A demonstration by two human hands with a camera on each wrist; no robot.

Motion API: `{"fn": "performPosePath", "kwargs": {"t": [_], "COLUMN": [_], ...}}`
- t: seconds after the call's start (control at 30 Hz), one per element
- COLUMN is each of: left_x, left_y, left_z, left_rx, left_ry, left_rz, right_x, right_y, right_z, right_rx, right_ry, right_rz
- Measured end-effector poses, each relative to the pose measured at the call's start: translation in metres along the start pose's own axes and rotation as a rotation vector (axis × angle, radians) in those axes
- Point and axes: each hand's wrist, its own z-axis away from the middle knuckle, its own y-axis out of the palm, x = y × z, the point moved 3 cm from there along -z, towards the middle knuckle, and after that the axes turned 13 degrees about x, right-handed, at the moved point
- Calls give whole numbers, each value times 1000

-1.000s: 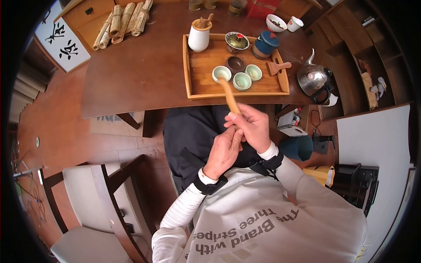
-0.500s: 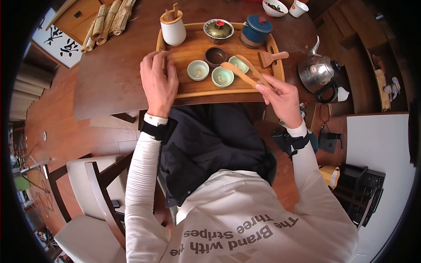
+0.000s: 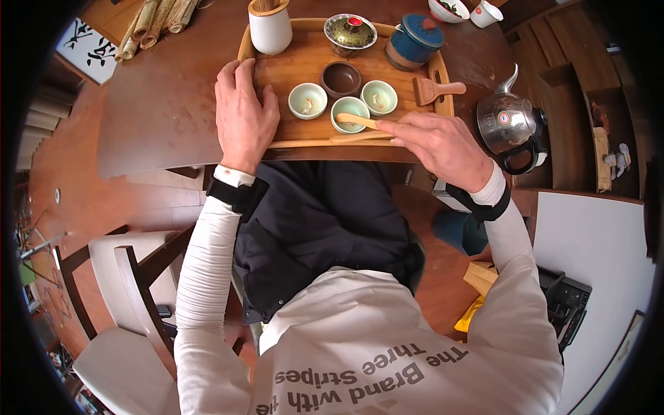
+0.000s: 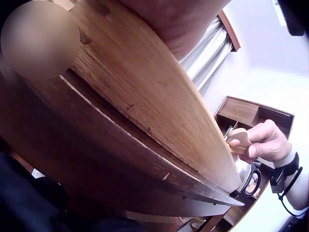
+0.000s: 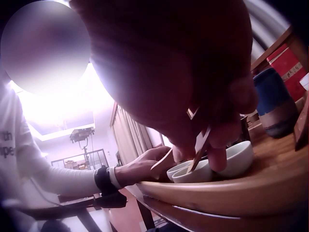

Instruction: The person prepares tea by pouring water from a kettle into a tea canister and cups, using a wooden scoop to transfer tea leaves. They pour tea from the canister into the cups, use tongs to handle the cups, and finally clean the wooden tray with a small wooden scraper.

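Note:
My right hand [image 3: 443, 146] pinches wooden tongs [image 3: 356, 120] in the head view. One tong arm dips into the front pale green cup [image 3: 350, 108]; the other lies outside it, by the tray's front rim. My left hand [image 3: 245, 119] rests on the left end of the wooden tray [image 3: 297, 144], its fingers fairly straight. Two more green cups, left [image 3: 307, 102] and right [image 3: 379, 98], flank the front one, with a brown cup [image 3: 341, 79] behind. Tongs and cups [image 5: 193, 173] also show beneath the right hand in the right wrist view.
At the tray's back are a white tool holder [image 3: 270, 29], a lidded bowl [image 3: 350, 33] and a blue jar [image 3: 415, 40]. A wooden brush [image 3: 438, 90] lies on the right. Beyond the tray stands a steel kettle [image 3: 510, 123]; rolled bamboo slips [image 3: 155, 24] lie back left.
The left hand went from near the right hand to the tray's left end. The right hand moved the tongs over the cups, then lowered one arm into the front cup.

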Motion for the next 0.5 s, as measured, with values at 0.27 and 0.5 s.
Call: {"fn": "performPosePath", "kwargs": {"t": [0.27, 0.5], "left_x": [2, 7], "left_y": [-1, 2], "left_z": [-1, -2], "left_rx": [38, 46], "left_ry": [-50, -42], "left_rz": [97, 130], "right_x": [-4, -4], "right_y": [-3, -2], "right_z": [-6, -8], "right_rx": [118, 101], "right_ry": [50, 30], "right_rz": [34, 69]}}
